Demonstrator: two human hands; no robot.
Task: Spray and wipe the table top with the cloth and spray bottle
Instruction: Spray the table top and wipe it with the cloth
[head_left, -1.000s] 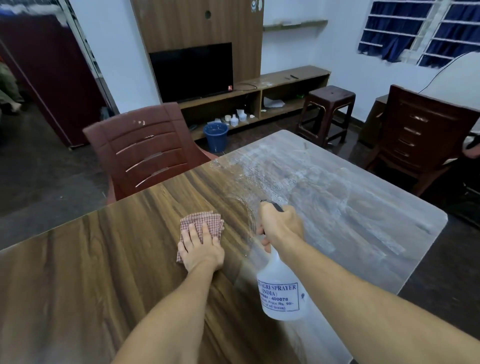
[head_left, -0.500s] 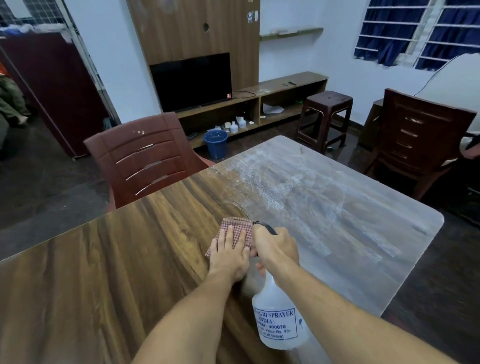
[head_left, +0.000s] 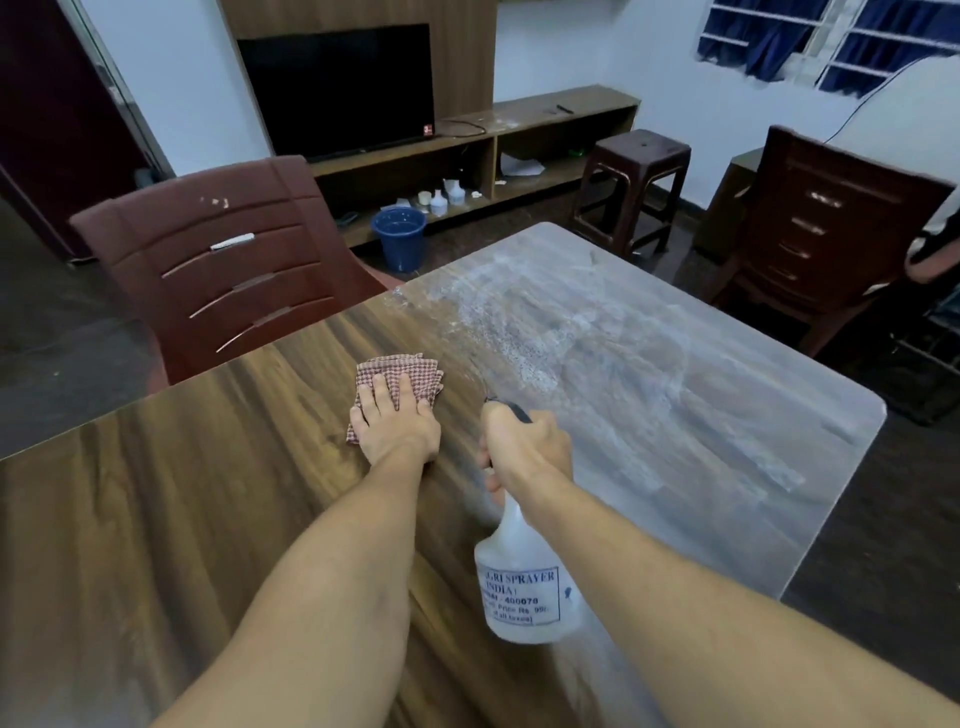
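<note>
The person leans over the wooden table (head_left: 156, 519) with both bare arms stretched out across it. The left hand (head_left: 395, 431) lies flat on the checked cloth (head_left: 410, 376), fingers straight and close together, pressing it onto the dark wood near the table's left edge. A red-brown plastic chair (head_left: 223, 270) stands at that side. The right hand (head_left: 524, 447) is curled tight round the neck of the white spray bottle (head_left: 524, 592), fingers closed at the trigger. The bottle hangs tilted under the wrist over the table's middle, label facing up and dark nozzle pointing toward the far end. The far right part of the top, out to its far corner, is filmed with whitish wet streaks and droplets. On the floor beyond stand a blue bucket (head_left: 400, 236) and a dark stool (head_left: 631, 176).
</note>
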